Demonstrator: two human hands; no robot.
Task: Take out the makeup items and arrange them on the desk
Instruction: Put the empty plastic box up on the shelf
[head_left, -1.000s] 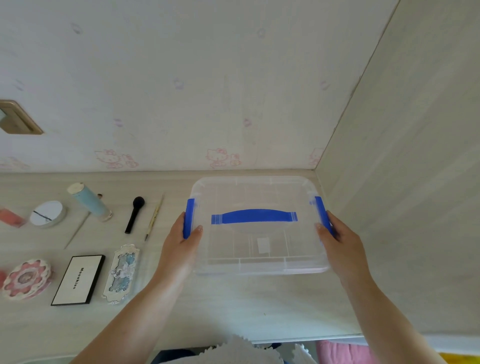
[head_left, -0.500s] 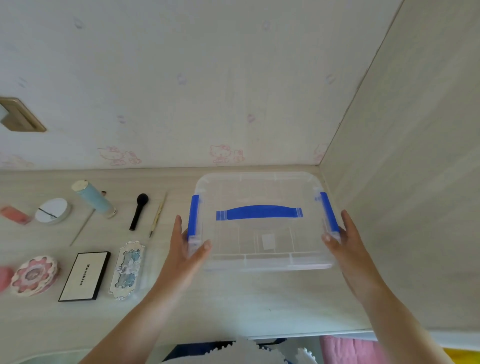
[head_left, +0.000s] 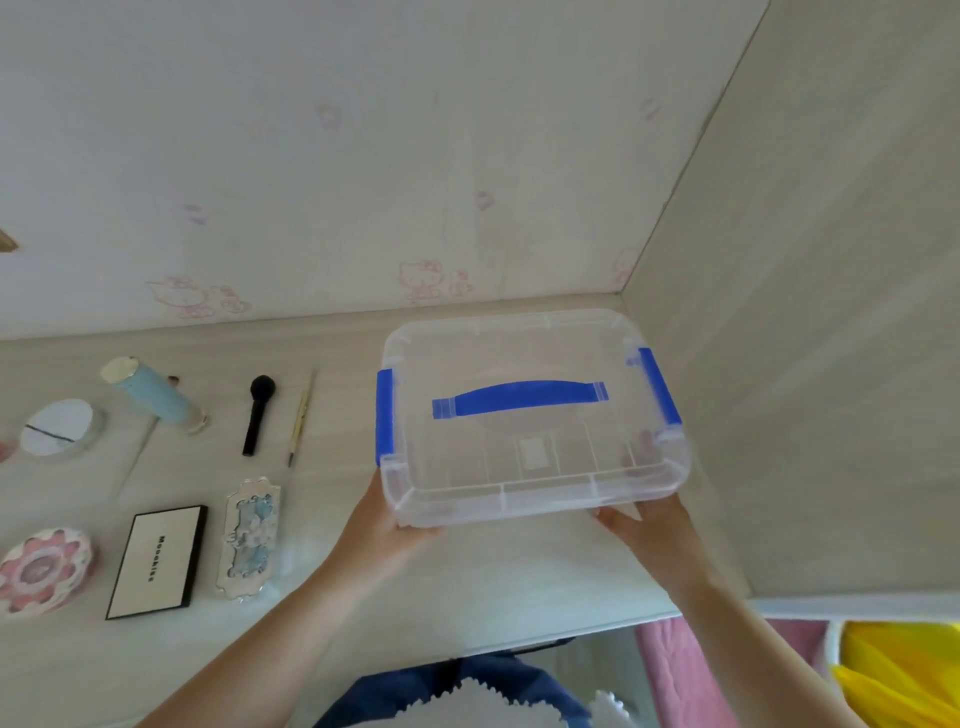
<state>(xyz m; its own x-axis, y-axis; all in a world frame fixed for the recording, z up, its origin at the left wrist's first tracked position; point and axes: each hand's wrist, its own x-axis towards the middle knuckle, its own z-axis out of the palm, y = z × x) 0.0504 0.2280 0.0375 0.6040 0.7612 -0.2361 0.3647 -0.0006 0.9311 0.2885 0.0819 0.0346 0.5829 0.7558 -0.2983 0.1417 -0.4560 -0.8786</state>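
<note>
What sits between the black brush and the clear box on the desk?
In the head view, a thin pencil-like brush lies between the black brush and the clear box; otherwise only bare desk.

The white palette box (head_left: 156, 561) reads "Monokiss" (small, somewhat blurred black letters).

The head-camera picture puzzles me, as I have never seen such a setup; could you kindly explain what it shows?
No machine here: a person wears a camera on the head, looking down at their own hands. The left hand and right hand hold a clear plastic storage box with blue latches and handle at its near corners, over the pale wooden desk. Makeup lies in rows to the left, including a black stubby brush, a white rectangular palette with black edges and a pale blue tube.
</note>
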